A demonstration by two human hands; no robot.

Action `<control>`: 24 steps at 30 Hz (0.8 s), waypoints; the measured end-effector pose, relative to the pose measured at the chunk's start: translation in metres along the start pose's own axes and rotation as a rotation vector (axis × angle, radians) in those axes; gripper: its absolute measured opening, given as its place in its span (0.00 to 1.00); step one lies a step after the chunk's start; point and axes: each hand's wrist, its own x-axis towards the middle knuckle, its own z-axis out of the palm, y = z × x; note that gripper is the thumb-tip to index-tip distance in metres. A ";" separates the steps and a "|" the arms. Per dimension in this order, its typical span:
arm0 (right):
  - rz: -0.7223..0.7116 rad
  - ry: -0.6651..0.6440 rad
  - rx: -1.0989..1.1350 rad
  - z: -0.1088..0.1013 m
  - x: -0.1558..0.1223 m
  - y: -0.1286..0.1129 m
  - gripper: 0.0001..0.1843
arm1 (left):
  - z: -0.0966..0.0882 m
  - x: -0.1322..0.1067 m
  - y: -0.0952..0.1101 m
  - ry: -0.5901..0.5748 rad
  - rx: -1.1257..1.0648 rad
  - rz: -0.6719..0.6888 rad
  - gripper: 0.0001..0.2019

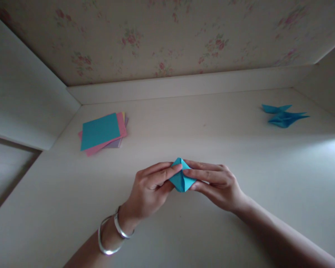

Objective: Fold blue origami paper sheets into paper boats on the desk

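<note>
A small blue folded paper (181, 181), diamond-shaped with a seam down its middle, is held between both hands near the centre of the view. My left hand (152, 186) grips its left side, with fingers on top and the thumb lower down, partly hidden. From the other side my right hand (216, 182) pinches the right half, fingertips on the upper face and thumb at the lower right edge. Two silver bangles (118, 225) circle the left wrist.
On the white tabletop (167, 126), a stack of coloured paper sheets (100, 128) lies at the left, blue on top. Folded blue paper pieces (284, 118) rest at the far right. Behind stands a wall with floral wallpaper (145, 41); a white panel (25, 78) borders the left.
</note>
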 end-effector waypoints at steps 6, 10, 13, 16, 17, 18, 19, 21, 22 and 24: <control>0.052 0.014 -0.050 0.000 0.001 0.000 0.14 | -0.009 0.006 -0.002 -0.085 0.028 0.098 0.12; 0.074 0.030 -0.133 0.001 0.002 -0.001 0.11 | -0.010 0.010 0.000 -0.091 0.035 0.059 0.09; 0.112 0.036 -0.166 0.001 0.002 -0.002 0.09 | -0.007 0.009 0.002 -0.108 0.026 0.006 0.10; 0.125 0.050 -0.123 0.003 0.001 -0.004 0.10 | -0.005 0.007 0.004 -0.083 -0.013 -0.052 0.09; 0.132 0.064 -0.099 0.004 0.001 -0.005 0.11 | -0.004 0.007 0.004 -0.068 -0.033 -0.068 0.09; 0.147 0.084 -0.071 0.005 0.001 -0.005 0.13 | -0.003 0.006 0.005 -0.052 -0.058 -0.081 0.09; 0.171 0.110 -0.043 0.006 0.001 -0.005 0.15 | -0.003 0.005 0.005 -0.037 -0.085 -0.091 0.09; 0.210 0.156 0.007 0.007 0.000 -0.006 0.17 | -0.001 0.005 0.005 -0.007 -0.144 -0.124 0.10; 0.216 0.170 0.022 0.008 0.000 -0.006 0.17 | -0.001 0.004 0.005 0.007 -0.175 -0.146 0.10; 0.200 0.180 0.027 0.008 -0.001 -0.006 0.16 | 0.000 0.004 0.005 0.027 -0.225 -0.184 0.10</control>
